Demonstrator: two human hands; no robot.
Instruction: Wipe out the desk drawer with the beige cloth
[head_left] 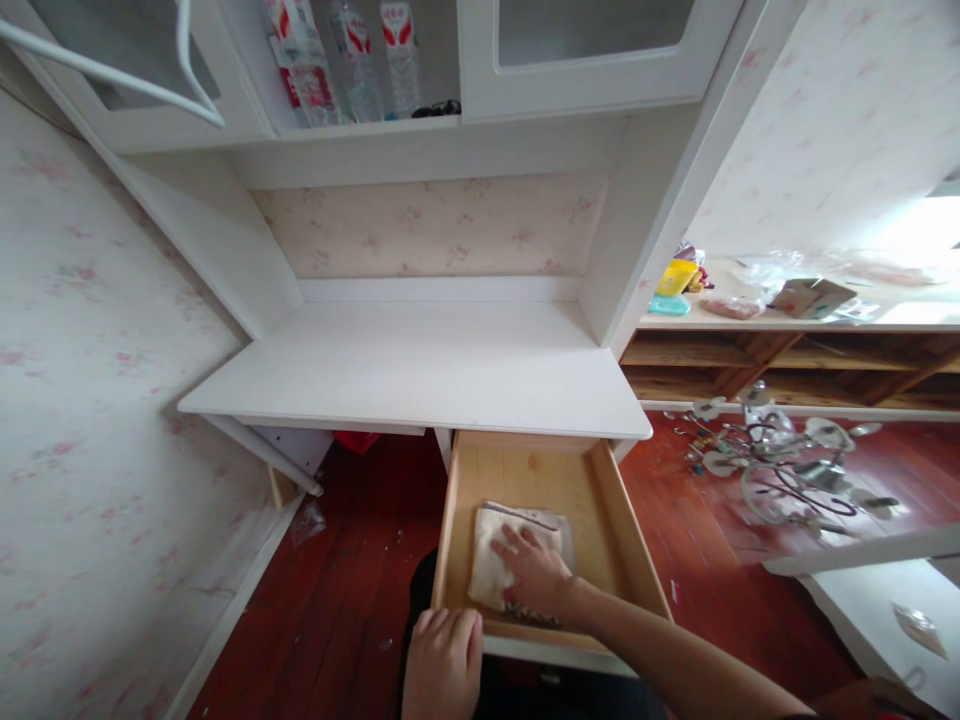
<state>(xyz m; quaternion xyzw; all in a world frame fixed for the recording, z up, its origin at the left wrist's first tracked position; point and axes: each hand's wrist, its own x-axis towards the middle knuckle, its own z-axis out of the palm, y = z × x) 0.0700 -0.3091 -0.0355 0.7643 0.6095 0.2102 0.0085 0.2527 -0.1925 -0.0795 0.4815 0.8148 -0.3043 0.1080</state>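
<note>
Folded cloth (486, 562) lies in an open drawer (517, 468), the right hand's (536, 575) fingers spread wide across it; the left hand (442, 660) sits at the front corner, grip unclear. Light, even pressure should keep folds neat.

Both the left hand (442, 662) and the right hand (534, 578) are bare. At 5 o'clock, the forearm (675, 640) is bare too. Black clothing (592, 700) shows around 6 o'clock.

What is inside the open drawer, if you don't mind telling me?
A folded cream cloth lies in the drawer, the right hand spread on top. Bare wooden bottom shows beside the cloth; anything under the cloth or hand is hidden.
</note>
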